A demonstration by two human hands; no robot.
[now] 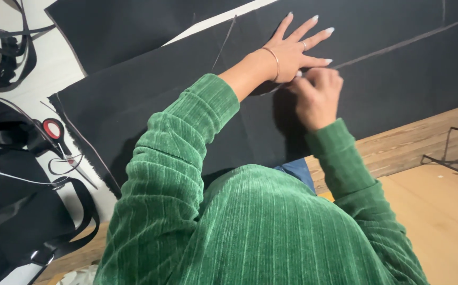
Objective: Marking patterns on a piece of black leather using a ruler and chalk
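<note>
Head view — left hand [292, 50] flat, splayed on black fabric [398, 68]; right hand [316, 95] fisted, contents hidden.

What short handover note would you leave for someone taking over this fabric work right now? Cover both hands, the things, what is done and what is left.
Left hand: flat, fingers spread, pressing the black fabric.
Right hand: closed at the left hand's edge, seemingly pinching a small marker; it is hidden.
Done: a pale line runs rightwards across the fabric.
Left: no line visible on the fabric just left of the hands.
Scissors lie far left.
</note>
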